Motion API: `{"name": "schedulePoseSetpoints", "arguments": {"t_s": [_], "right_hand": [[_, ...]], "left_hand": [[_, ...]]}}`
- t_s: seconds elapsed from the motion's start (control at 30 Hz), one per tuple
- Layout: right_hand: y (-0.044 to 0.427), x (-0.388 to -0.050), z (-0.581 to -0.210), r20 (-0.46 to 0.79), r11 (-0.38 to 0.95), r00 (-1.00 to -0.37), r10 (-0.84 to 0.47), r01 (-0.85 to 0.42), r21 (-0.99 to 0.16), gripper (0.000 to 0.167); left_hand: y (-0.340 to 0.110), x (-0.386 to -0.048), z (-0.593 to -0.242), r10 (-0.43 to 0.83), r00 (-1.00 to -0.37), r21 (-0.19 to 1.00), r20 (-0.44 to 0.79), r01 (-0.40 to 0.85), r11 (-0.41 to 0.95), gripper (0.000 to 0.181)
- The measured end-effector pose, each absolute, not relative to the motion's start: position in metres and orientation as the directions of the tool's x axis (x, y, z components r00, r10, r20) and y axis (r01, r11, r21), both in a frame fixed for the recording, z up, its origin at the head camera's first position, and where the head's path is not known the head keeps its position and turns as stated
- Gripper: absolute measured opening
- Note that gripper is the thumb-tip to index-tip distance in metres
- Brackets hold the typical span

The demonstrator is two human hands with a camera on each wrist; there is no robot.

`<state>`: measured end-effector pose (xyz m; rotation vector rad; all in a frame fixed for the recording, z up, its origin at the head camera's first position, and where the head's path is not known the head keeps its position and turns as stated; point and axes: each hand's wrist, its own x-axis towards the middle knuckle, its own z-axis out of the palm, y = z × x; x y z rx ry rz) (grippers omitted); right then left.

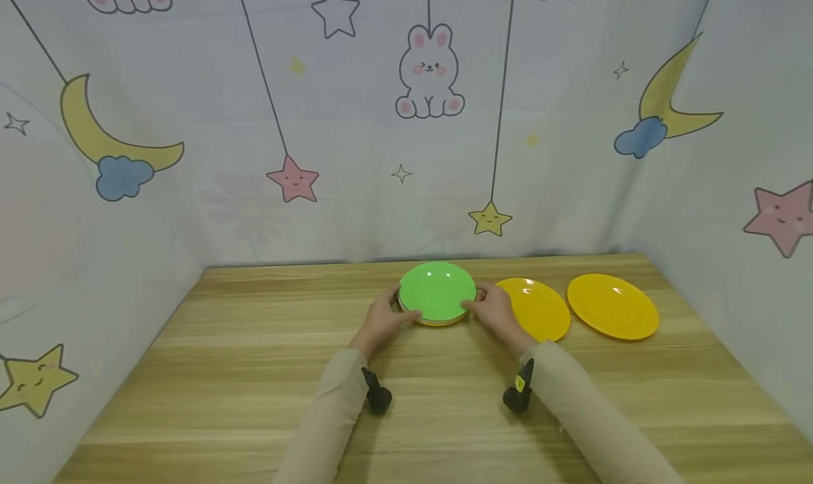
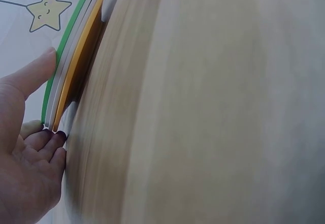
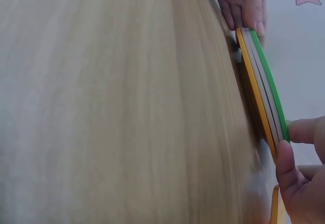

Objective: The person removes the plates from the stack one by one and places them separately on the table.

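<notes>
A stack of plates stands at the back middle of the table. Its top is a green plate [image 1: 437,291], with pale plates [image 3: 261,84] below it and an orange-yellow plate [image 2: 76,64] at the bottom. My left hand [image 1: 382,317] grips the stack's left side, its thumb on the green rim and the other fingers low at the edge. On the opposite side my right hand [image 1: 495,310] pinches the rim. Whether the bottom plate touches the table I cannot tell.
Two yellow plates lie to the right: a near one [image 1: 540,311], partly behind my right hand, and a farther one [image 1: 612,306]. A wood-grain table [image 1: 254,371] spreads in front. Printed cloth [image 1: 356,117] hangs behind and along both sides.
</notes>
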<state>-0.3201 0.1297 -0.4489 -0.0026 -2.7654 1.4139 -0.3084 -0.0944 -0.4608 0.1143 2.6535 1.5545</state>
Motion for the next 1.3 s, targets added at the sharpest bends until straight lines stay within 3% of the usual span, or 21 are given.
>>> {"name": "schedulePoseSetpoints", "arguments": {"t_s": [0.3, 0.53, 1.3], "right_hand": [[0.1319, -0.3186, -0.4423, -0.091, 0.39, -0.995, 0.037, 0.098, -0.915, 0.051], [0.1318, -0.3188, -0.4425, -0.128, 0.342, -0.991, 0.041, 0.134, -0.93, 0.047], [0.1287, -0.3139, -0.439, -0.071, 0.216, -0.996, 0.053, 0.081, -0.973, 0.05]], "left_hand": [[-0.0964, -0.3089, -0.4589, 0.106, -0.994, 0.877, -0.032, 0.023, 0.481, 0.084], [-0.0969, -0.3085, -0.4584, 0.118, -0.993, 0.879, -0.023, 0.036, 0.475, 0.086], [-0.0969, -0.3098, -0.4601, 0.126, -0.992, 0.885, -0.009, 0.051, 0.464, 0.084]]}}
